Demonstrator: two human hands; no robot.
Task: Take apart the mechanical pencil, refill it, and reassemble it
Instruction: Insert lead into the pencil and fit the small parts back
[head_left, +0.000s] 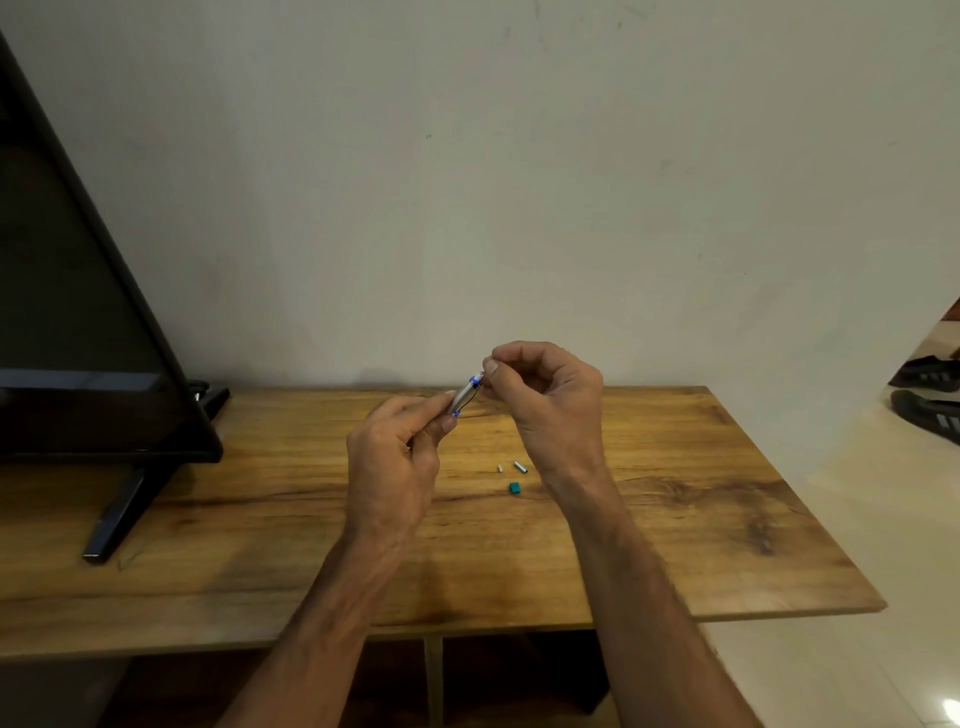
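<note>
My left hand (395, 457) grips the silver mechanical pencil (464, 396) by its lower part; the barrel has blue rings and tilts up to the right. My right hand (540, 395) is pinched at the pencil's upper end, thumb and forefinger closed together; what they hold is too thin to make out. On the wooden table (675, 519) below my right wrist lie a small silver cap (520, 467), a tiny white piece (500, 467) and a small teal box (514, 487).
A black monitor (78, 322) on a stand (122, 514) fills the left side of the table. A plain wall stands behind. Dark shoes (930, 395) sit on the floor at far right, past the table's edge.
</note>
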